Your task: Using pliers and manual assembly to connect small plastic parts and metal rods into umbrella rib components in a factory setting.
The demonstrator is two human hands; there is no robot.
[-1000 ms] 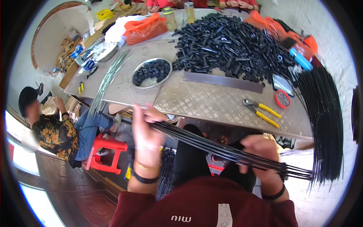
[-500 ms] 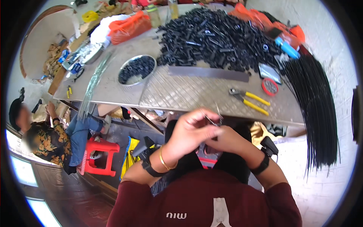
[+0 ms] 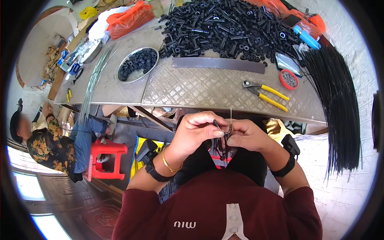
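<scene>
My left hand and my right hand are close together over my lap, just off the table's front edge. Between the left thumb and forefinger is a small dark piece, its kind too small to make out. The right fingers are closed round the lower end of a thin pale wire that points up toward the table. Below the fingertips several dark thin strands hang down; the fingers partly hide where they join.
On the metal table lie yellow-handled cutters, a grey strip, an oval tray of black parts, a red tub and a large heap of black parts. Black rods hang at right. A person sits left beside a red stool.
My hands have drawn slightly apart, and the right hand has turned so its thumb shows. The wire now stands upright, and dark strands show below the fingers. The view has shifted slightly.
</scene>
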